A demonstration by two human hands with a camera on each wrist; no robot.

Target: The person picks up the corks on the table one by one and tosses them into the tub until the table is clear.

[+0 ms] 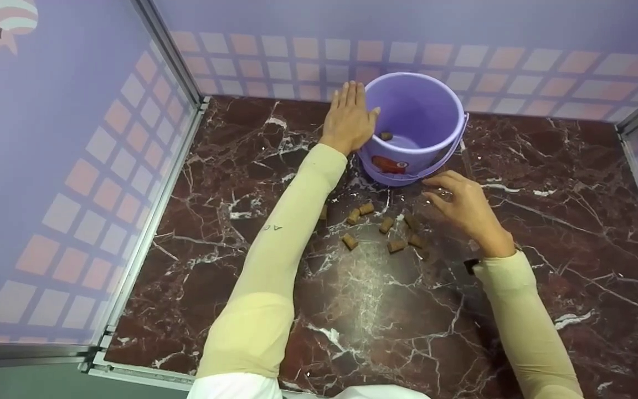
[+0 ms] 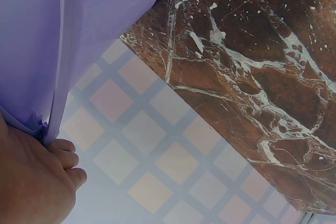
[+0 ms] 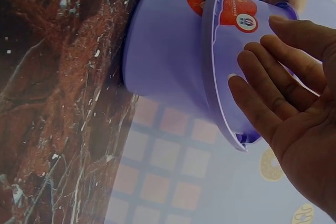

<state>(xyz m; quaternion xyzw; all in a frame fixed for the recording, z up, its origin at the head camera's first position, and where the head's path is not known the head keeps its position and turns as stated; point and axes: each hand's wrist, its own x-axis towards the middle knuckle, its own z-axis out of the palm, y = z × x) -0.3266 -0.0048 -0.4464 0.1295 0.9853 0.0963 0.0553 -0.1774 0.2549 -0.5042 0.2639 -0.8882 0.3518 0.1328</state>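
Note:
A purple bucket (image 1: 407,111) stands upright near the back wall, its handle (image 1: 452,160) hanging down over the front. My left hand (image 1: 349,119) rests against the bucket's left rim, fingers straight and thumb at the edge. In the left wrist view, that hand (image 2: 37,179) lies beside the lower end of the handle. My right hand (image 1: 466,205) holds nothing, at the bucket's front right with fingers slightly bent; the right wrist view shows its palm (image 3: 310,124). Inside the bucket lies one brown cork-like cylinder (image 1: 386,136). Several more cork-like cylinders (image 1: 386,224) lie in front of it.
The table (image 1: 230,288) has a dark red marbled top. A purple wall (image 1: 308,27) with pink and white squares runs along the back, and a similar panel (image 1: 64,166) stands on the left. Metal framing (image 1: 147,210) edges the table's left side.

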